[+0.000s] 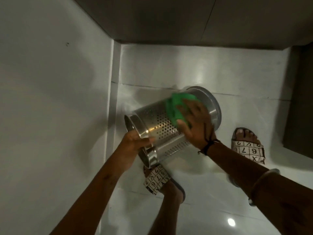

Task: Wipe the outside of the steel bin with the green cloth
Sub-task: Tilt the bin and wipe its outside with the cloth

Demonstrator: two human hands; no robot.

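Note:
A round steel bin [157,122] with a perforated wall is held tilted on its side above the floor, its rim toward the lower left and its base toward the upper right. My left hand [133,145] grips the rim. A green cloth [176,107] lies on the upper side of the wall near the base. My right hand [198,122] presses flat on the cloth, fingers spread over it. The far side of the bin is hidden.
A white wall [50,99] runs close along the left, meeting glossy white floor tiles [211,73]. A dark cabinet front [169,19] spans the top and a dark panel [301,99] stands at the right. Both sandalled feet, one [157,180] and the other [247,148], are under the bin.

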